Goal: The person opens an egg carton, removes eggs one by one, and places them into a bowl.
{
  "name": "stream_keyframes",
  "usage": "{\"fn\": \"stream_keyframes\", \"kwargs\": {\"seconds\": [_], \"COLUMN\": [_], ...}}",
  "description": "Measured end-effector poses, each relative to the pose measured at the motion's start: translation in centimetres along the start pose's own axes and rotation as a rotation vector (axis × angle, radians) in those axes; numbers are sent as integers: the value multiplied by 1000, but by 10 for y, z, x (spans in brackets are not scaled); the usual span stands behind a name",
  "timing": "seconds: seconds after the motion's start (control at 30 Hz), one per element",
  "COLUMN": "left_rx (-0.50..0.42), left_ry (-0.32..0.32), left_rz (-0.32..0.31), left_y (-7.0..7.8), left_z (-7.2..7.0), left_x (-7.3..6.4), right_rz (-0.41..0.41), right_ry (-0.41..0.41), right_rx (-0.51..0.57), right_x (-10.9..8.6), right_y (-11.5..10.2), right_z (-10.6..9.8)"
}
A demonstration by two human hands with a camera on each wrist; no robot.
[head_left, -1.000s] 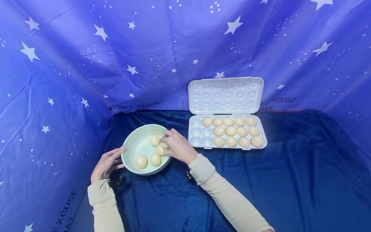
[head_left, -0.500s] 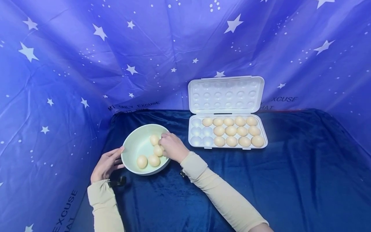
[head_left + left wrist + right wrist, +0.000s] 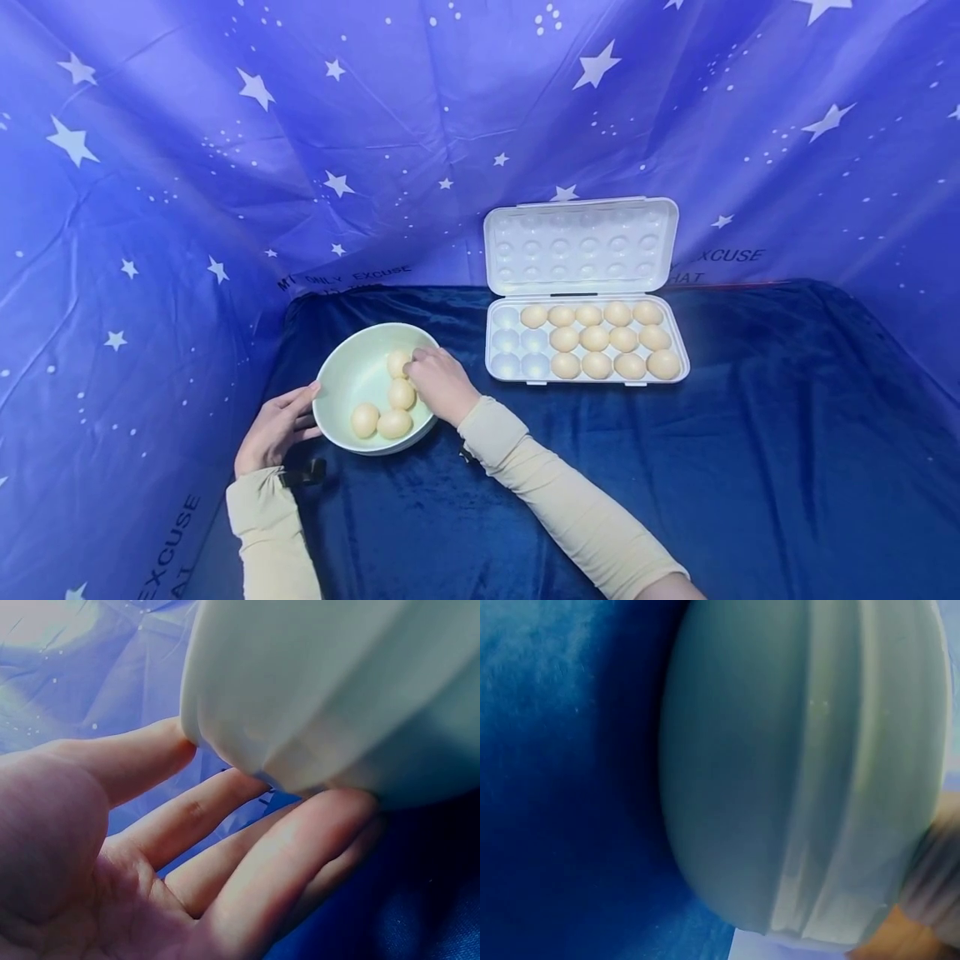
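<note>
A pale green bowl stands tilted toward me in the head view, with several light brown eggs inside. My left hand holds its left side, thumb at the rim and fingers against the outer wall. The left wrist view shows that hand's fingers touching the bowl's ribbed underside. My right hand reaches over the right rim into the bowl, its bent fingers beside the upper eggs. Its fingertips are hidden, so I cannot tell whether they grip an egg. The right wrist view shows mostly the bowl's outer wall.
To the right of the bowl lies a white egg carton, its lid raised at the back. Eggs fill most of its wells; several wells at the left are empty. Dark blue cloth covers the table, and a star-patterned curtain surrounds it.
My right hand has moved left and farther into the bowl. The eggs near it have shifted slightly left. My left hand stays at the bowl's left side.
</note>
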State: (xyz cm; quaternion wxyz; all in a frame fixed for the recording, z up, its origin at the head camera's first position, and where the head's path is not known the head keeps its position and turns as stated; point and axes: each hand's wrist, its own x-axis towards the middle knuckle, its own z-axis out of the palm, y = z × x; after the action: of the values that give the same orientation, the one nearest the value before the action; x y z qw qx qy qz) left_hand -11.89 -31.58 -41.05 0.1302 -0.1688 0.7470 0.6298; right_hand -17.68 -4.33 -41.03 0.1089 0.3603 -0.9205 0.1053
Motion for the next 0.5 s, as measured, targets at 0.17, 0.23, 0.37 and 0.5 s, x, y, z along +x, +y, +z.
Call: {"fn": "stream_keyframes", "kwargs": {"seconds": [0.17, 0.23, 0.37, 0.5], "left_rx": [8, 11, 27, 40], "left_ry": [1, 6, 7, 9], "left_rz": [8, 6, 12, 12], "left_y": [0, -1, -1, 0], "left_z": [0, 0, -1, -1], "left_x": [0, 0, -1, 0], "right_rz": [28, 35, 46, 46], "right_ry": [20, 32, 57, 76], "right_rx": [45, 90, 192, 237], "right_x": [-4, -6, -8, -9], "right_y": [1, 2, 7, 14], "right_z": [-1, -2, -6, -13]}}
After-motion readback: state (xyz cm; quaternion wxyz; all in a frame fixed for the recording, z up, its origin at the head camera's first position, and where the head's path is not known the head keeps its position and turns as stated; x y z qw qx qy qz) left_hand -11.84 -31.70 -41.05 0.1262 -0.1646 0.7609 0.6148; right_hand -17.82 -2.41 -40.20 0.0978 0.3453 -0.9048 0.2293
